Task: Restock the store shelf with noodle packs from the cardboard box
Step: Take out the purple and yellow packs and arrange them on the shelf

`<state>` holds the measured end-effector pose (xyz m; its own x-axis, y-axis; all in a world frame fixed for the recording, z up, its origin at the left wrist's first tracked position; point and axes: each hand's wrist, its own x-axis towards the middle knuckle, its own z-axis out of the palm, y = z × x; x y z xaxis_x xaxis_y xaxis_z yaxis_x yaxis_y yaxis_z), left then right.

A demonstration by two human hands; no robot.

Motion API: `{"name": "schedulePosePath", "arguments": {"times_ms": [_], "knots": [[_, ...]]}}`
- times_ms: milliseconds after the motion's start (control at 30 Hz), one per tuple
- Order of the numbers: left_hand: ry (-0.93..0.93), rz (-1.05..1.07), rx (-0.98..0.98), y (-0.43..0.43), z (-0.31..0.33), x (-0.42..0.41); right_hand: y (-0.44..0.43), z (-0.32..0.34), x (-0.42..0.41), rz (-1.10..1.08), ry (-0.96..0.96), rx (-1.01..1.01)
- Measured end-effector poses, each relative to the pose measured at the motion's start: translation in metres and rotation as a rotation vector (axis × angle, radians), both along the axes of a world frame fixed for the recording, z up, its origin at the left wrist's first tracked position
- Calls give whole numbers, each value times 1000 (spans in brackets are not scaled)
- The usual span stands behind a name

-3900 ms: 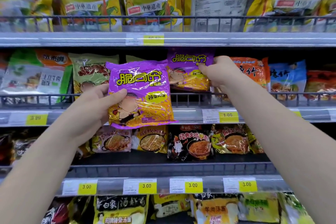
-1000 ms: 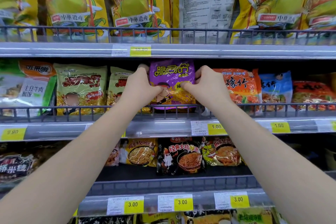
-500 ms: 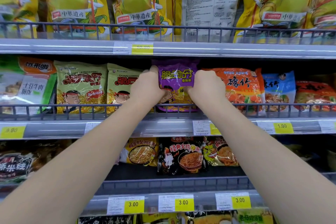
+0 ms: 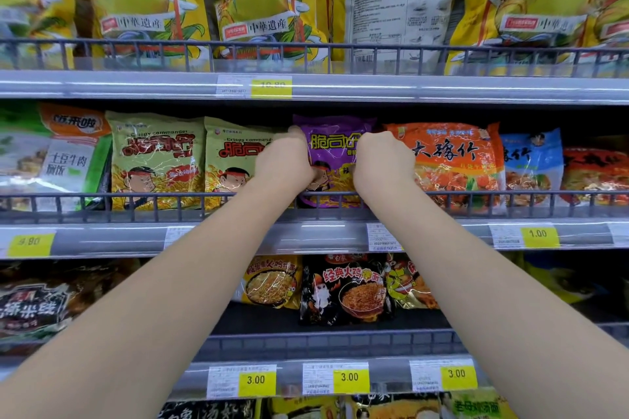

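A purple noodle pack [image 4: 332, 146] stands upright on the middle shelf [image 4: 102, 238], behind the wire rail [image 4: 510, 196]. My left hand [image 4: 286, 160] grips its left edge and my right hand [image 4: 383, 161] grips its right edge, fingers curled round the pack. The pack sits between a green noodle pack [image 4: 231, 160] on the left and an orange noodle pack [image 4: 452, 160] on the right. Its lower part is hidden behind my hands and the rail. The cardboard box is out of view.
Tall yellow bags [image 4: 258, 0] fill the top shelf. Another green pack [image 4: 156, 160] and a blue pack [image 4: 531, 163] line the middle shelf. Black and yellow noodle packs [image 4: 343, 289] stand on the lower shelf above yellow price tags [image 4: 350, 378].
Earlier my left hand held a purple pack in front of the shelf. Now both hands hold the purple pack in its slot behind the rail, pressed closer together on its sides.
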<state>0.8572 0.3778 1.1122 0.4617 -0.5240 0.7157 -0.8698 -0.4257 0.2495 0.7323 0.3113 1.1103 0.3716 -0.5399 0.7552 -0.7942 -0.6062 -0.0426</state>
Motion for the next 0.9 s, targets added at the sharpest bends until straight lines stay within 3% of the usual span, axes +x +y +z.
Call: {"name": "schedulePosePath", "arguments": {"times_ms": [400,633,900], "knots": [[62,-84,-94,28,-5,2,0,-1,-6,5,-20,-9],[101,-124,-13,28,-4,-2,4,-6,-8,39,1,-63],[149,-141,-4,28,-5,-7,4,-7,-8,92,-17,6]]}}
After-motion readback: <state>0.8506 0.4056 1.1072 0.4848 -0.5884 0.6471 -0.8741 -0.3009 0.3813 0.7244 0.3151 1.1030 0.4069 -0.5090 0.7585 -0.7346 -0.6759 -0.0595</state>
